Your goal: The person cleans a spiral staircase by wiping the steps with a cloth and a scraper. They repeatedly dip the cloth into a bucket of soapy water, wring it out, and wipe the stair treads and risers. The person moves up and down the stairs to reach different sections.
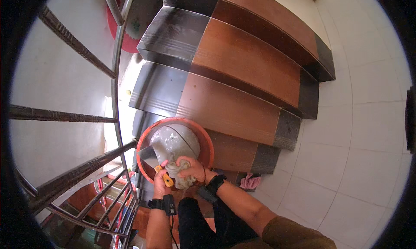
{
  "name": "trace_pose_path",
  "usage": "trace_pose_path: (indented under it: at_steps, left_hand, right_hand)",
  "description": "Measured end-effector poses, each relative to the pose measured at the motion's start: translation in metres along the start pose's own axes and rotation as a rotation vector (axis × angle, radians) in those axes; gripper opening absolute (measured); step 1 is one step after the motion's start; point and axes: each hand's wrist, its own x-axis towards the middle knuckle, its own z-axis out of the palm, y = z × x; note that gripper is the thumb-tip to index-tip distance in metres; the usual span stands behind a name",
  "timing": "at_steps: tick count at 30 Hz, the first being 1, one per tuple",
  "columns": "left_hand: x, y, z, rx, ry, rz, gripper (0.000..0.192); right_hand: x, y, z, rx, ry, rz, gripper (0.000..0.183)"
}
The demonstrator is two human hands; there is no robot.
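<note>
An orange-red plastic bucket (210,145) stands on the stairs before me, holding cloudy, sudsy water (175,137). Over its near rim, my left hand (159,184) grips the yellow handle of a scraper (167,180), whose broad flat blade points toward the bucket's left side. A wet, greyish cloth (182,174) is bunched in my right hand (194,168), close beside the scraper. The thin, dark bucket handle (182,135) arcs across the opening and passes near my right wrist. My fingers partly hide the cloth.
Brown and black tiled steps (230,103) rise beyond the bucket. A metal railing (115,86) with dark bars curves along the left. A pink cloth (250,181) lies at right by the white tiled wall (328,171). Behind the railing is a red plastic item (130,44).
</note>
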Motion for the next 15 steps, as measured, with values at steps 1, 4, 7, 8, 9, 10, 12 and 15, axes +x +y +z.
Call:
trace_pose_path:
  at_steps: [1, 4, 7, 8, 9, 10, 12, 15]
  left_hand:
    - [0.002, 0.000, -0.004, 0.029, 0.069, -0.046, 0.042]
    - [0.009, -0.001, -0.012, 0.025, 0.050, -0.114, 0.035]
    - [0.012, -0.005, -0.011, -0.100, 0.041, -0.221, 0.033]
    - [0.009, -0.008, -0.008, -0.091, -0.078, -0.153, 0.032]
    - [0.011, -0.009, -0.005, -0.045, -0.026, -0.154, 0.032]
    - [0.011, -0.009, -0.001, -0.035, -0.009, -0.143, 0.033]
    - [0.010, -0.007, 0.006, -0.206, -0.020, -0.134, 0.037]
    - [0.004, 0.002, 0.015, 0.008, 0.047, -0.042, 0.040]
  right_hand:
    - [0.001, -0.004, 0.000, 0.036, -0.026, 0.005, 0.031]
    - [0.001, -0.014, 0.005, 0.196, -0.064, -0.016, 0.031]
    - [0.000, -0.019, 0.011, 0.362, -0.100, -0.037, 0.033]
    - [0.001, -0.019, 0.011, 0.424, -0.175, -0.061, 0.034]
    - [0.002, -0.018, 0.011, 0.346, -0.076, -0.022, 0.036]
    - [0.003, -0.017, 0.010, 0.277, -0.048, 0.007, 0.038]
    - [0.007, -0.010, 0.009, 0.176, 0.007, -0.025, 0.037]
    - [0.014, 0.002, 0.009, 0.057, 0.237, -0.077, 0.035]
